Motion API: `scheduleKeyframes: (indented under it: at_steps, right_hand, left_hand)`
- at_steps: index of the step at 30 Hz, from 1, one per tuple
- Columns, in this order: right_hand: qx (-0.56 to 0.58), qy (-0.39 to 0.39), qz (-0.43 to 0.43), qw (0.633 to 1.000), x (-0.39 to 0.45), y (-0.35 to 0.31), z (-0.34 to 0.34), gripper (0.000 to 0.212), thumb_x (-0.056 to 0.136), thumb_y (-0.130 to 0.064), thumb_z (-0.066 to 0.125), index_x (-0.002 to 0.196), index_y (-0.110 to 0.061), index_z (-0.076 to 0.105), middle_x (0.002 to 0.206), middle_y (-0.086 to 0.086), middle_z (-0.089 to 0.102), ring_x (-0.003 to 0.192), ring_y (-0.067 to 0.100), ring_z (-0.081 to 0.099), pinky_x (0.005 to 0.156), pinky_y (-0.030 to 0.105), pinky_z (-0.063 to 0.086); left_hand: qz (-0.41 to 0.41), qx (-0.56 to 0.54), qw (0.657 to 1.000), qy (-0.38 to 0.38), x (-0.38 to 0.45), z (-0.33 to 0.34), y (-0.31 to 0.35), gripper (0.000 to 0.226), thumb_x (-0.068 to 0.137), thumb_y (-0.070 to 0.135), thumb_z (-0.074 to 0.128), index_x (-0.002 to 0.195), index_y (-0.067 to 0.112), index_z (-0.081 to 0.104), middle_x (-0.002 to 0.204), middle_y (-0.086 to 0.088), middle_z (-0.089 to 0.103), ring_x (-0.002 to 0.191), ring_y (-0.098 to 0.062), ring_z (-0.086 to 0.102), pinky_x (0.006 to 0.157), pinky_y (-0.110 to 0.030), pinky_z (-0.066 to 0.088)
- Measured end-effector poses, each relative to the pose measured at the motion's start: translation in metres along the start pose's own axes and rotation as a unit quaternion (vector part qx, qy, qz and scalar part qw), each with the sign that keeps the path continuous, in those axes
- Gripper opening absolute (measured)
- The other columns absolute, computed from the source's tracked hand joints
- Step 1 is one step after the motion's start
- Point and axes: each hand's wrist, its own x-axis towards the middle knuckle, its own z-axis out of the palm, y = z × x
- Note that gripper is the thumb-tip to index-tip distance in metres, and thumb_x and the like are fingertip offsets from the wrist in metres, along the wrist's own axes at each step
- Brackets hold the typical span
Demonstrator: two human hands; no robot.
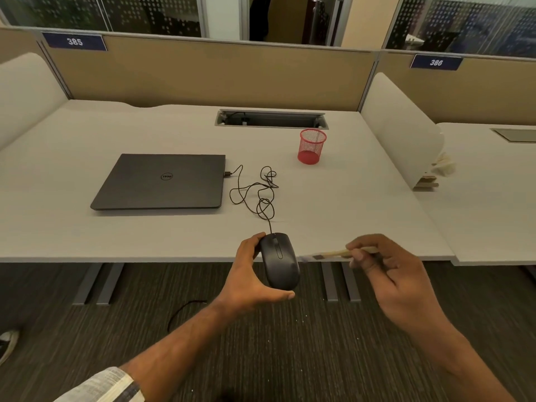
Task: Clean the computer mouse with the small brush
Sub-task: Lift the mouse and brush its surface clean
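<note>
A black wired computer mouse (pixel 280 261) is held in the air over the desk's front edge, top side up. My left hand (pixel 251 278) grips it from the left and below, thumb under its rear end. My right hand (pixel 388 274) pinches a small brush (pixel 333 253) with a pale wooden handle. The brush is blurred, and its bristle end points left, just right of the mouse without visibly touching it. The mouse's black cable (pixel 258 192) runs in loose loops across the desk to the laptop.
A shut dark laptop (pixel 162 181) lies on the grey desk (pixel 87 233) at the left. A red mesh pen cup (pixel 311 146) stands at the back right, behind it a cable hatch (pixel 271 118). White dividers flank the desk. A black cord lies on the carpet below.
</note>
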Motion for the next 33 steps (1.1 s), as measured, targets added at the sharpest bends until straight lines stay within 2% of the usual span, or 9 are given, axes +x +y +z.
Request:
scheduleKeyframes:
  at_steps: [3, 5, 7, 11, 15, 20, 27, 30, 33]
  right_hand:
    - [0.036, 0.015, 0.020, 0.999, 0.008, 0.010, 0.008, 0.017, 0.092, -0.022, 0.056, 0.102, -0.032, 0.065, 0.093, -0.005, 0.069, 0.085, 0.018, 0.067, 0.076, 0.029, 0.057]
    - [0.043, -0.010, 0.029, 0.999, 0.009, 0.016, 0.011, 0.018, 0.093, -0.018, 0.057, 0.100, -0.033, 0.065, 0.092, -0.004, 0.069, 0.086, 0.018, 0.067, 0.076, 0.033, 0.056]
    - [0.043, -0.041, 0.031, 0.998, 0.007, 0.022, 0.011, 0.012, 0.092, -0.026, 0.057, 0.099, -0.032, 0.066, 0.090, -0.002, 0.069, 0.085, 0.019, 0.067, 0.075, 0.039, 0.055]
    - [0.024, -0.104, 0.034, 0.994, 0.006, 0.028, 0.006, 0.013, 0.092, -0.025, 0.058, 0.097, -0.033, 0.067, 0.089, -0.001, 0.069, 0.086, 0.020, 0.066, 0.076, 0.049, 0.055]
    - [0.054, -0.054, 0.046, 0.996, 0.016, 0.026, 0.003, 0.018, 0.094, -0.011, 0.058, 0.096, -0.027, 0.067, 0.089, 0.000, 0.071, 0.083, 0.020, 0.068, 0.078, 0.039, 0.058]
    - [0.155, -0.005, 0.091, 0.984, 0.032, 0.016, 0.013, 0.014, 0.093, -0.021, 0.055, 0.095, -0.016, 0.069, 0.082, 0.007, 0.075, 0.071, 0.019, 0.070, 0.058, 0.014, 0.051]
    - [0.070, 0.064, 0.186, 0.978, 0.044, 0.031, 0.026, 0.014, 0.098, -0.017, 0.054, 0.090, -0.018, 0.066, 0.073, 0.002, 0.074, 0.067, 0.015, 0.069, 0.066, 0.026, 0.056]
    - [0.082, 0.097, 0.172, 0.977, 0.048, 0.031, 0.028, 0.014, 0.098, -0.020, 0.054, 0.091, -0.020, 0.066, 0.074, 0.000, 0.075, 0.066, 0.015, 0.068, 0.065, 0.024, 0.053]
    - [0.127, 0.102, 0.160, 0.974, 0.056, 0.025, 0.033, 0.014, 0.098, -0.020, 0.055, 0.092, -0.017, 0.067, 0.075, 0.002, 0.075, 0.065, 0.018, 0.068, 0.059, 0.016, 0.051]
  left_hand:
    - [0.006, -0.005, 1.000, -0.009, 0.001, 0.000, 0.000, 0.119, 0.049, 0.029, 0.099, 0.146, 0.031, 0.029, 0.144, 0.010, 0.038, 0.133, -0.010, 0.042, 0.113, -0.025, 0.038]
    - [0.008, -0.008, 1.000, -0.006, 0.002, -0.001, 0.000, 0.121, 0.047, 0.035, 0.098, 0.147, 0.030, 0.030, 0.144, 0.010, 0.040, 0.132, -0.010, 0.044, 0.113, -0.027, 0.041]
    - [0.004, -0.015, 1.000, 0.000, 0.003, -0.003, -0.002, 0.123, 0.044, 0.040, 0.097, 0.147, 0.030, 0.031, 0.144, 0.010, 0.041, 0.132, -0.010, 0.045, 0.112, -0.028, 0.042]
    - [0.002, -0.023, 1.000, 0.006, 0.004, -0.008, -0.007, 0.120, 0.044, 0.036, 0.098, 0.144, 0.036, 0.031, 0.143, 0.013, 0.041, 0.131, -0.007, 0.045, 0.108, -0.016, 0.040]
    - [0.001, -0.027, 1.000, 0.002, 0.005, -0.009, -0.007, 0.123, 0.042, 0.042, 0.096, 0.146, 0.033, 0.031, 0.144, 0.012, 0.041, 0.132, -0.006, 0.045, 0.110, -0.018, 0.039]
    - [0.004, -0.025, 1.000, -0.008, 0.008, -0.009, -0.007, 0.124, 0.043, 0.040, 0.096, 0.147, 0.032, 0.030, 0.145, 0.012, 0.040, 0.133, -0.006, 0.043, 0.108, -0.015, 0.037]
    - [0.014, -0.019, 1.000, -0.011, 0.011, -0.011, -0.010, 0.122, 0.044, 0.041, 0.096, 0.146, 0.034, 0.030, 0.144, 0.014, 0.040, 0.133, -0.004, 0.043, 0.106, -0.012, 0.039]
    - [0.017, -0.017, 1.000, -0.015, 0.012, -0.012, -0.013, 0.121, 0.045, 0.039, 0.098, 0.144, 0.036, 0.029, 0.143, 0.019, 0.039, 0.133, 0.000, 0.042, 0.103, -0.005, 0.037]
    - [0.020, -0.016, 0.999, -0.021, 0.014, -0.013, -0.013, 0.118, 0.047, 0.036, 0.098, 0.143, 0.037, 0.030, 0.142, 0.020, 0.039, 0.131, 0.005, 0.041, 0.106, -0.008, 0.037]
